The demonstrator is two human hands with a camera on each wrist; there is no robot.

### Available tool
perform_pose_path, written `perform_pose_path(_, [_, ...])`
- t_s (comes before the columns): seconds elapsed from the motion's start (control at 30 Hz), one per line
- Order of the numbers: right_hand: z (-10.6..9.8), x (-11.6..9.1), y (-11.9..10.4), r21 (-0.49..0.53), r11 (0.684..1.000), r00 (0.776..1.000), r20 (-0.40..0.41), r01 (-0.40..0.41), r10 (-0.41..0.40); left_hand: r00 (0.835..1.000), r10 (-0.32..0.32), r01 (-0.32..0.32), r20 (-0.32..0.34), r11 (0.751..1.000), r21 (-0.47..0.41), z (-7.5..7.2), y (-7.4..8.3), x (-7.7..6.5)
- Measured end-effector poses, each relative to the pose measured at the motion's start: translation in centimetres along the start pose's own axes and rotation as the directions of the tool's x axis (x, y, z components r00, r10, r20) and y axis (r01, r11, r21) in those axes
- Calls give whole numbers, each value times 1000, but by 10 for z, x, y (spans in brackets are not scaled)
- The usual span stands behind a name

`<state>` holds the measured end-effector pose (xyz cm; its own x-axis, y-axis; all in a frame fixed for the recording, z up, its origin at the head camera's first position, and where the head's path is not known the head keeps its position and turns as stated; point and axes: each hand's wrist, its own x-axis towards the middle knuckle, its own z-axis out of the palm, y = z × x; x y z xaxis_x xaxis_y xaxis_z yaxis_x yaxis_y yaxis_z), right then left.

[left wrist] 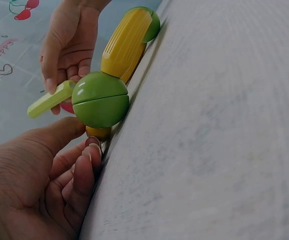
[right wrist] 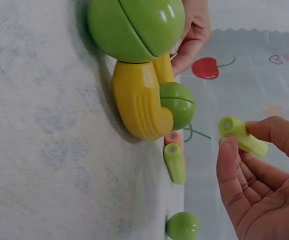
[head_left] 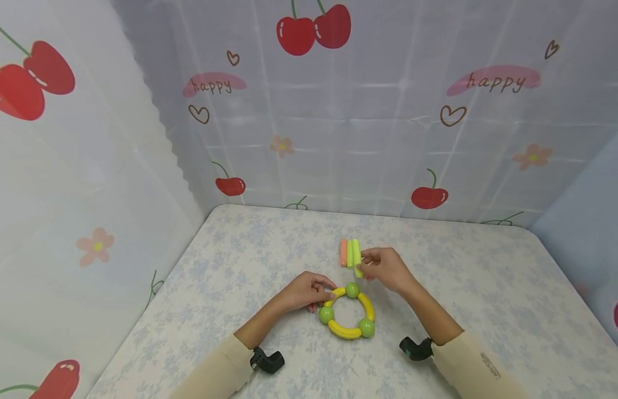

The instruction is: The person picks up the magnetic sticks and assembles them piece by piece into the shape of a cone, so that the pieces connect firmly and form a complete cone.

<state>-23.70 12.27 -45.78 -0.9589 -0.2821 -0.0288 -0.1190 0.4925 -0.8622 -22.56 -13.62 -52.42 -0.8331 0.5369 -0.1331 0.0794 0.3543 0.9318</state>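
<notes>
A ring of curved yellow pieces point(head_left: 345, 331) and green balls point(head_left: 366, 327) lies on the table. My left hand point(head_left: 305, 290) pinches the yellow piece at the ring's upper left between thumb and fingers; in the left wrist view a green ball point(left wrist: 100, 100) partly hides that piece. Beyond the ring, my right hand point(head_left: 387, 268) holds a light green stick point(head_left: 357, 258) between thumb and fingertips, raised off the table. The right wrist view shows a small grey disc in the end of this stick point(right wrist: 243, 136).
A second light green stick point(head_left: 350, 255) and an orange stick point(head_left: 343, 253) lie side by side behind the ring. Another green ball point(right wrist: 183, 226) shows in the right wrist view. A cherry-patterned curtain point(head_left: 339, 138) stands along the table's back edge.
</notes>
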Motion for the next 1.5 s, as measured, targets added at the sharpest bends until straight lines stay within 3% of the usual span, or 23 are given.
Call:
perform_pose_path(0.3, [1,-11,7,54,994,996,7,93,-94,1000,9,-9,-4,1000,26,1,2,1])
perform_pose_path(0.6, [1,-18,17,-21,973,973,-3,229,-229,1000,24,-24,6,1000,17,0,3,0])
perform_pose_path(1.23, [8,-20,20,-74,956,959,39,282,-280,1000,16,-16,9,1000,13,2,3,0])
perform_pose_path(1.37, [6,-20,19,-85,953,956,69,289,-284,999,17,-18,49,1000,11,-3,6,-3])
perform_pose_path(1.5, [2,-18,21,-53,957,952,132,285,-276,989,26,-32,148,999,40,-14,9,-6])
